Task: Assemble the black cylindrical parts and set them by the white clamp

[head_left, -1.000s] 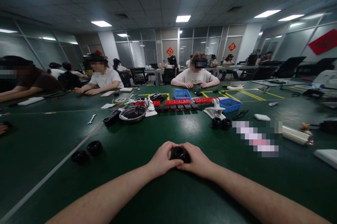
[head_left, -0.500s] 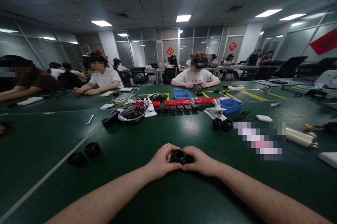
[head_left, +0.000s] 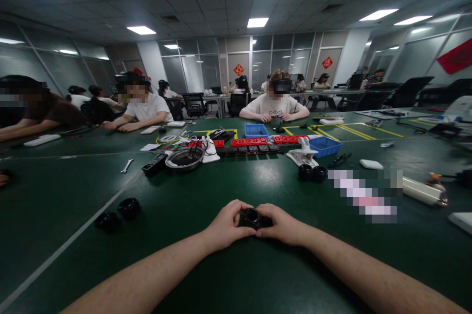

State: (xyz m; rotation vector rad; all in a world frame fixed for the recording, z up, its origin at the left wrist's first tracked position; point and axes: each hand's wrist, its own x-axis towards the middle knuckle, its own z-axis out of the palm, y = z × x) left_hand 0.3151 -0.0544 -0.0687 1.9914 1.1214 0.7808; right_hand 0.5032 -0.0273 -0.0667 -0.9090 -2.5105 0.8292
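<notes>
Both hands are meeting at the middle of the green tabletop (head_left: 236, 181), and a small black ring-shaped part (head_left: 252, 217) is sitting between them, low against the surface. The left hand (head_left: 224, 228) is curling its fingers (head_left: 241, 207) over the part from nine o'clock, while the right hand (head_left: 282, 225) is pinching it from three o'clock; each hand is closing on the part, thumbs meeting at its near side. For a piece this small, the sound approach is probably keeping both forearms resting on the tabletop and turning from the fingertips, so the ring's open bore is staying up and in sight.

Room is generous. Two loose black rings (head_left: 118, 213) are lying well apart at nine o'clock, and another pair (head_left: 312, 173) is sitting at one o'clock. The metal bowl (head_left: 184, 159), red and black strips (head_left: 250, 145) and blue bin (head_left: 324, 146) are crowding the twelve o'clock band, far off. Other people are working across the tabletop, clear of these hands.
</notes>
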